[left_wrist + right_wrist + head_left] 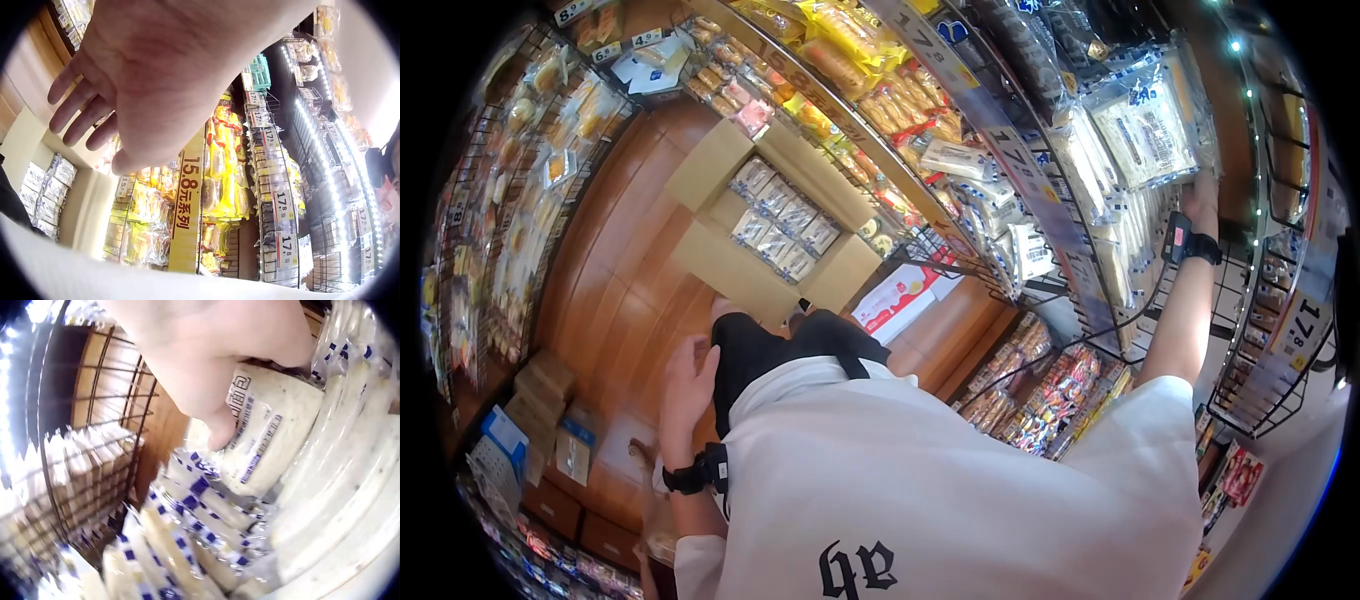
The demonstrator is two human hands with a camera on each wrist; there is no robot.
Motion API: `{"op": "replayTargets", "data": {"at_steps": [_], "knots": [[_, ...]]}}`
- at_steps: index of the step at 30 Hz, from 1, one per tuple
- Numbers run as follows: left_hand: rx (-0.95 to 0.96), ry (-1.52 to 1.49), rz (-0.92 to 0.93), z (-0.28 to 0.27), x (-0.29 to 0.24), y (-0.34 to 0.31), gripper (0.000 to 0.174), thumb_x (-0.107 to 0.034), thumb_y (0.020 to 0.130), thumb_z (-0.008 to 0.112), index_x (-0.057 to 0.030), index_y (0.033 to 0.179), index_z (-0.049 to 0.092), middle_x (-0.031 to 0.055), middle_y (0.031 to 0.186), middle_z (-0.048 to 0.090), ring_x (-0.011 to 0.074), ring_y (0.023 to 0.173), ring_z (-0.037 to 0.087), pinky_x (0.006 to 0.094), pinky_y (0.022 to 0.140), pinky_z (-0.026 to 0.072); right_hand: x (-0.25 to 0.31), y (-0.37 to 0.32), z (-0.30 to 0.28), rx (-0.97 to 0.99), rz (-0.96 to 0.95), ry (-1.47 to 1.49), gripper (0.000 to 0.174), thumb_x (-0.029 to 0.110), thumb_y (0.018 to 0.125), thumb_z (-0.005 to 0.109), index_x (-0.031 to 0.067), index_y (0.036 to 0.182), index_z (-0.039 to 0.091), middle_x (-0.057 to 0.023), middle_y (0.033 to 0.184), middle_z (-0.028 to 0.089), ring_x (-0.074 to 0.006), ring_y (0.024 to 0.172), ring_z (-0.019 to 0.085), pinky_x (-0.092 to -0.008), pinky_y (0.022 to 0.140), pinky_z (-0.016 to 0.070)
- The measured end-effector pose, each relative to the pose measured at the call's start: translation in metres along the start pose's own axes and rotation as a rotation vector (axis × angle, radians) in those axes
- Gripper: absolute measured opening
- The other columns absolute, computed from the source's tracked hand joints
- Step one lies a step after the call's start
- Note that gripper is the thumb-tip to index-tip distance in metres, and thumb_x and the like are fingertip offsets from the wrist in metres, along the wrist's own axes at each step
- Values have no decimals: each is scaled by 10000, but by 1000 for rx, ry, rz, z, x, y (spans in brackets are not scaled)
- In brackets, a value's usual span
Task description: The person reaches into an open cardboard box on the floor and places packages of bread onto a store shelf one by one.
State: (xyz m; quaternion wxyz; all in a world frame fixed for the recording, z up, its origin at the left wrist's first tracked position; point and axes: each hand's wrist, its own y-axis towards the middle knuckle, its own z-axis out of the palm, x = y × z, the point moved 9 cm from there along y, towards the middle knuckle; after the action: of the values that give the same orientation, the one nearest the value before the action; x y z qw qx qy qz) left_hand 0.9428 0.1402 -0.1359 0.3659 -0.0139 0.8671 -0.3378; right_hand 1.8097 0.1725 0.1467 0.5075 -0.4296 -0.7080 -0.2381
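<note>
My right hand (225,350) pinches a clear-wrapped packet of sliced white bread (269,434) with dark blue print, thumb on its printed face. Around it on the wire shelf stand more bread packets (212,506) with blue-checked wrapper ends. In the head view the right arm stretches out to this shelf, and that hand (1202,200) is partly hidden beside a large white packet (1145,130). My left hand (688,388) hangs beside the thigh, holding nothing. Its palm and loosely bent fingers show in the left wrist view.
An opened cardboard box (710,165) on the wooden floor holds rows of small white packets (785,220). Wire shelves with price strips (1020,160) line the right; bagged bakery goods (520,180) hang at left. More cartons (540,400) stand at lower left.
</note>
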Motion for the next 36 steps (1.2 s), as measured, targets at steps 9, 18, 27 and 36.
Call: {"op": "replayTargets", "data": {"at_steps": [9,18,27,36], "knots": [[27,34,86,11,-31,6,338,-241,962,656,23,1171,631,241,1104,691,365,1027,679,407,909,528,-6,-21,-17,82,311,-101,679,431,943,687,25,1459,513,-108,1481,531,-256,1370,470,-361,1127,353],[108,73,238,10,-14,28,324,-247,1002,634,25,1175,603,178,1074,681,255,987,660,371,878,528,20,-226,-58,106,-97,-742,730,486,873,755,-7,1374,558,-184,1365,610,-252,1280,569,-362,1099,412],[198,153,278,-7,-18,60,388,-267,979,638,56,1194,615,210,1117,702,286,1026,692,384,904,544,-25,-312,-77,208,-417,-755,447,175,728,890,1,1087,688,-115,1054,703,-230,1013,691,-351,910,543],[249,250,341,-12,-37,60,420,-265,993,615,51,1269,592,202,1149,699,282,1055,687,379,930,538,-33,-303,-70,362,-383,-836,616,44,677,777,-21,1261,592,-179,1236,600,-349,1181,585,-398,1004,496]]}}
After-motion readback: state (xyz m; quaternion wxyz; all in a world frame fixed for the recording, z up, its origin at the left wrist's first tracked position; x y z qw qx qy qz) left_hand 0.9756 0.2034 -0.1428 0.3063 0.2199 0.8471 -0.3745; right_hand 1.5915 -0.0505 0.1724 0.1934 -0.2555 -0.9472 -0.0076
